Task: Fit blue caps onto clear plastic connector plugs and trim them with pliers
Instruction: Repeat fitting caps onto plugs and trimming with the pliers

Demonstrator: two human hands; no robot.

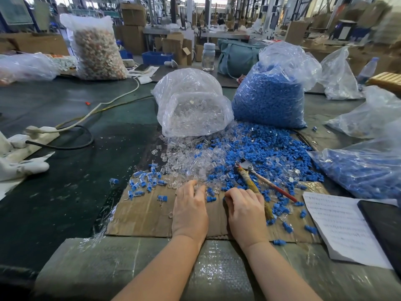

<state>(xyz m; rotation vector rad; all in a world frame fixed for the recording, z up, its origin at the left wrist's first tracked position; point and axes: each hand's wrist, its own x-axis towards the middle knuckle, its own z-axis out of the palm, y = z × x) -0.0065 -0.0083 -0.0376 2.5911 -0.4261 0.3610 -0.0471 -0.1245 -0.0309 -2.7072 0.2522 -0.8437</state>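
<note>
A heap of clear plugs (191, 157) spills from an open clear bag (191, 105) onto a cardboard sheet (143, 216). Loose blue caps (267, 148) spread to its right. Several capped plugs (145, 183) lie at the left of the cardboard. Pliers (253, 181) with wrapped handles lie among the caps. My left hand (191, 205) reaches palm down into the near edge of the clear plugs, fingertips among them. My right hand (245, 207) rests beside the pliers, fingers curled down at a blue cap; what they hold is hidden.
A full bag of blue caps (271, 96) stands behind the pile, another bag of blue caps (364, 170) lies at the right. Paper sheets (342, 227) and a dark tablet (384, 222) sit at the right. A power strip with cables (41, 131) lies at the left.
</note>
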